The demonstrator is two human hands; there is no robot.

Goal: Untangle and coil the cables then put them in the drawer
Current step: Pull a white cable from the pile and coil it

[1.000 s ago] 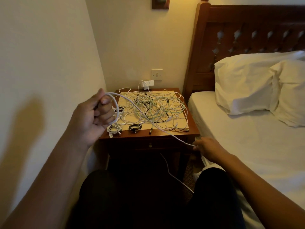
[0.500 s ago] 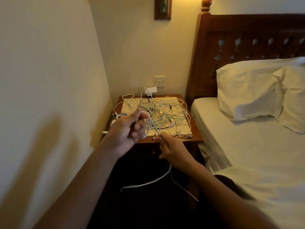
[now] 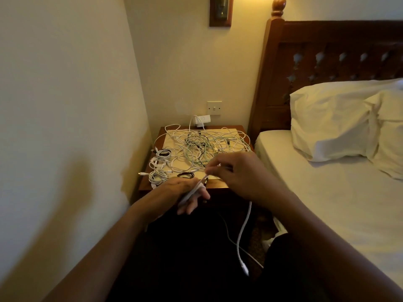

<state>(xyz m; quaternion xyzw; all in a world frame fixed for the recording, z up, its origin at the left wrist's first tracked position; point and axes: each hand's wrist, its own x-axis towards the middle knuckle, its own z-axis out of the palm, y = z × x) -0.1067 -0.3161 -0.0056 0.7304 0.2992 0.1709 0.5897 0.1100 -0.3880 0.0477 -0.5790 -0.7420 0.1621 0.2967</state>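
A thick white cable [image 3: 244, 232] is wound across my left hand [image 3: 185, 192], whose fingers point down in front of the nightstand. My right hand [image 3: 239, 175] pinches the same cable just above and to the right of the left hand; the free end with its plug hangs down between my knees. A tangle of white, pale green and black cables [image 3: 202, 147] covers the nightstand top [image 3: 218, 184]. Small coiled white cables [image 3: 159, 164] and a coiled black one [image 3: 185, 175] lie at its front left. The drawer is hidden in shadow below.
The wall stands close on the left. A bed [image 3: 327, 192] with white pillows [image 3: 331, 120] and a wooden headboard [image 3: 327, 51] fills the right. A charger [image 3: 201, 119] is plugged in below a wall switch [image 3: 214, 107] behind the nightstand.
My left hand has dropped from chest height to the nightstand's front edge. My right hand came up from beside the bed to meet it, and the cable's loose end now hangs lower.
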